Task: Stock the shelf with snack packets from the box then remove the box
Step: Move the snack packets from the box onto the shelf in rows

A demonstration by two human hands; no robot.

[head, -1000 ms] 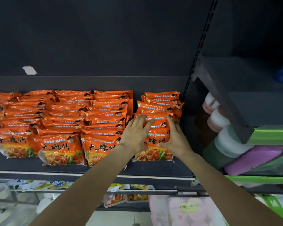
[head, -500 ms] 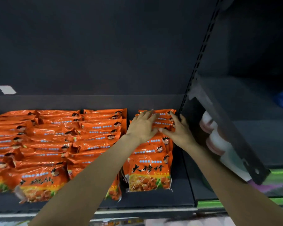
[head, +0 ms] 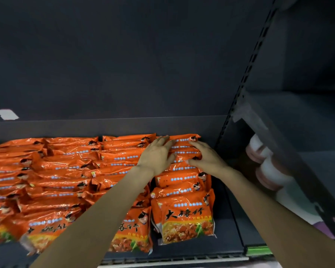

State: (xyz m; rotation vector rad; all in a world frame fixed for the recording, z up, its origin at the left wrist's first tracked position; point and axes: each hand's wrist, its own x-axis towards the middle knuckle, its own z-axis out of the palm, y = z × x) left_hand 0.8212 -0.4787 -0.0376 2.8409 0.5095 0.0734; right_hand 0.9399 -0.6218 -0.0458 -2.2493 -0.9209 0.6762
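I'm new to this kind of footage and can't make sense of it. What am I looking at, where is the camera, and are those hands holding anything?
There is no machine here: a person wears a camera on the head, looking forward and down along both arms. You see a dark shop shelf covered with rows of orange snack packets. The left hand and right hand lie with fairly straight fingers on the back of the rightmost row of packets, pressing rather than closing a grip. Nothing is lifted. To the right, a neighbouring shelf holds white and pink rolls. No box is in view.
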